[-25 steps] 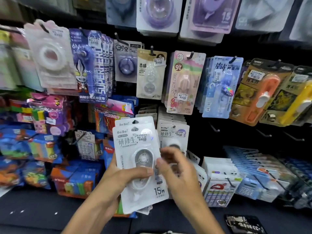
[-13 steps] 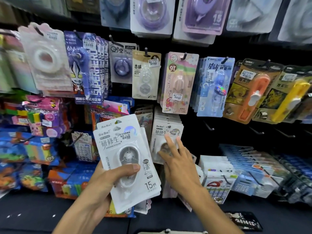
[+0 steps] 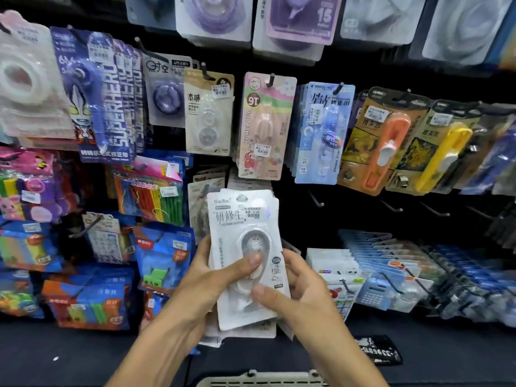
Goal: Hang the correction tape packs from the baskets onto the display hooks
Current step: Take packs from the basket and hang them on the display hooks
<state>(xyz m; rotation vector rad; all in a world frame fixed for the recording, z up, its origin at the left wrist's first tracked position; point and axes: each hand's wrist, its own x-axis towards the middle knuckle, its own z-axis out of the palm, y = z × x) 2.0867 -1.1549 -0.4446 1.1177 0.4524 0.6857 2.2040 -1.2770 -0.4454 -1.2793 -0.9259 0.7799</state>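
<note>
A small stack of white correction tape packs (image 3: 243,219) with grey dispensers stands upright in front of the display wall, held by both hands. My left hand (image 3: 212,277) grips the stack from the left, thumb pressed on the front blister. My right hand (image 3: 296,289) holds the lower right edge, thumb on the front. Behind the stack, more of the same white packs (image 3: 245,183) hang on a hook, mostly hidden. Bare black hooks (image 3: 317,199) stick out of the panel just to the right.
Other hung packs fill the wall: a beige pack (image 3: 208,113), a pink pack (image 3: 265,127), blue packs (image 3: 324,132). Coloured bags (image 3: 156,191) hang at left, calculators (image 3: 374,294) lie at right. A pale basket rim (image 3: 259,379) shows at the bottom edge.
My right hand came back from the hung packs and took hold of the stack's lower right edge. The stack swung from tilted left to upright and rose toward the middle.
</note>
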